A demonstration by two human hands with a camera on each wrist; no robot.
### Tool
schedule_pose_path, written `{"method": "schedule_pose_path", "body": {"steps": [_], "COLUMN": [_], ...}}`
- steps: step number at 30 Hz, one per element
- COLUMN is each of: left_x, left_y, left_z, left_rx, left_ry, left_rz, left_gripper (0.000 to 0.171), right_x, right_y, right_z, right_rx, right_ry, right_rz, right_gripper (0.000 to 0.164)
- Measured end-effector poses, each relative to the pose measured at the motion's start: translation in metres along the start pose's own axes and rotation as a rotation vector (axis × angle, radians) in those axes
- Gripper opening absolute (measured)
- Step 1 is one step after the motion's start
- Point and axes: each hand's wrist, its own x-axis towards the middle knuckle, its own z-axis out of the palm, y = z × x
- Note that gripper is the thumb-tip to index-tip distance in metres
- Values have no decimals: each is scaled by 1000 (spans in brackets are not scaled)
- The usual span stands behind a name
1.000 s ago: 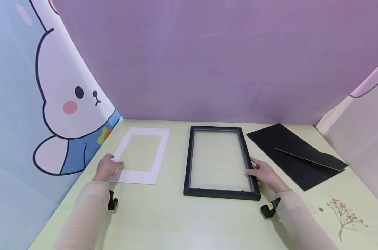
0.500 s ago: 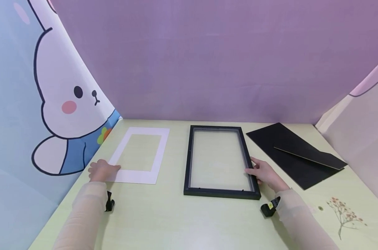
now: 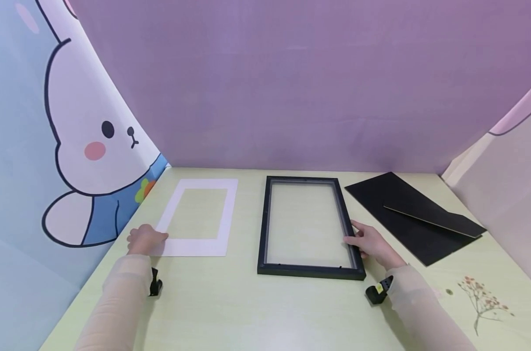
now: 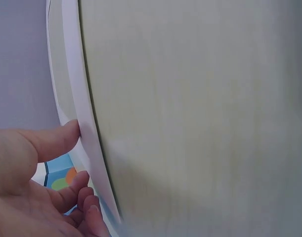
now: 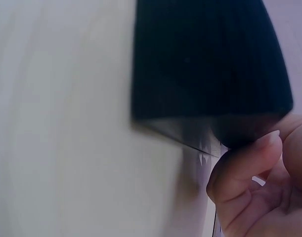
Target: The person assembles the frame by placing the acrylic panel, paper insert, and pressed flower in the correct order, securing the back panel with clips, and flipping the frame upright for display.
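A white picture mat with a rectangular opening lies on the left of the table. My left hand is at its near left corner, the thumb on the border and the other fingers bent at the edge. To the right of the mat is a black picture frame with a clear pane. On its right side, my right hand grips the rail, thumb over the inner edge and fingers outside. In the right wrist view, fingers curl close against the dark end of the frame.
Two black boards lie overlapping at the right, one tilted on the other. A dried flower sprig and a tiny round object are at the near right of the table. Purple cloth hangs behind.
My left hand shifted nearer and slightly left, then turned the mat so its near right corner swung right and its edges straightened. My right hand and the frame stayed in place.
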Motion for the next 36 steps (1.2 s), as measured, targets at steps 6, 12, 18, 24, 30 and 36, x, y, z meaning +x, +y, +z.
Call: {"method": "schedule_pose_path", "body": {"steps": [6, 12, 18, 24, 30, 36], "left_x": [1, 0, 1, 6, 11, 18], "left_y": [1, 1, 1, -5, -11, -18], "left_z": [0, 1, 0, -1, -4, -6], "left_rx": [17, 18, 41, 23, -47, -78], "left_ry": [-9, -2, 10, 7, -28, -24], "left_rz": [-5, -4, 10, 24, 51, 156], "left_gripper": [58, 56, 51, 46, 51, 56], "right_x": [0, 1, 1, 1, 0, 2], "right_y": [0, 2, 2, 2, 3, 5], "right_z": [0, 0, 0, 0, 0, -1], "right_rx": [1, 1, 5, 12, 28, -8], "right_ry": [0, 0, -6, -15, -14, -8], "right_rz": [1, 1, 1, 0, -3, 8], "right_gripper": [70, 70, 70, 70, 69, 69]}}
